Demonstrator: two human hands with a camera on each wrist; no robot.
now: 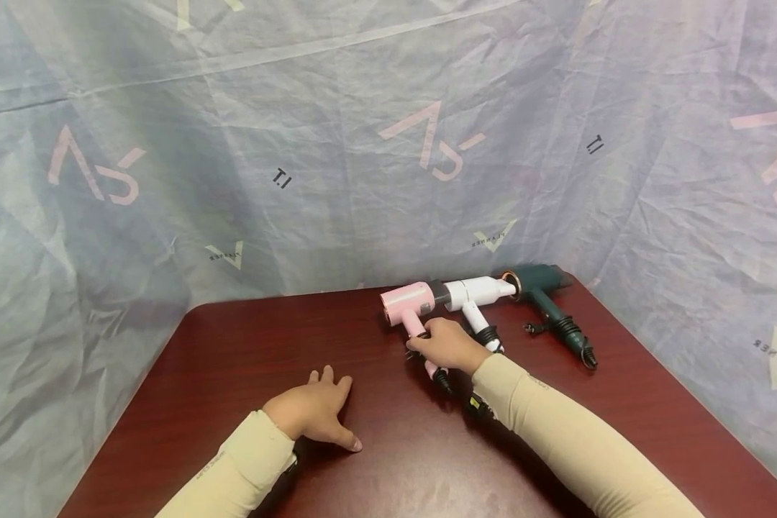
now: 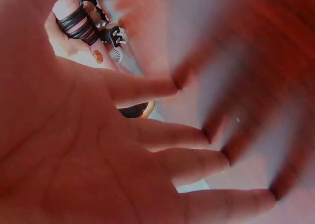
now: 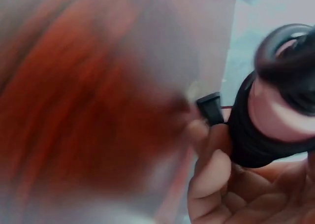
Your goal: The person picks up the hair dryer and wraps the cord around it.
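My right hand (image 1: 452,345) grips the handle of a pink hair dryer (image 1: 409,302), its fingers curled round the part wrapped in black cord. In the right wrist view the thumb and fingers close about the pink handle (image 3: 275,111), with a black plug (image 3: 210,108) beside the fingers. The dryer's dark nozzle points right, up against a white hair dryer (image 1: 475,291). To the left, my left hand (image 1: 317,409) is spread over the table with nothing in it. Its palm (image 2: 88,145) and straight fingers fill much of the left wrist view.
A dark green hair dryer (image 1: 536,280) with a cord-wrapped handle lies at the back right, beyond the white one. Near my right sleeve is a small dark piece with a yellow label (image 1: 476,404). Grey printed sheeting (image 1: 337,216) surrounds the reddish-brown table (image 1: 265,331).
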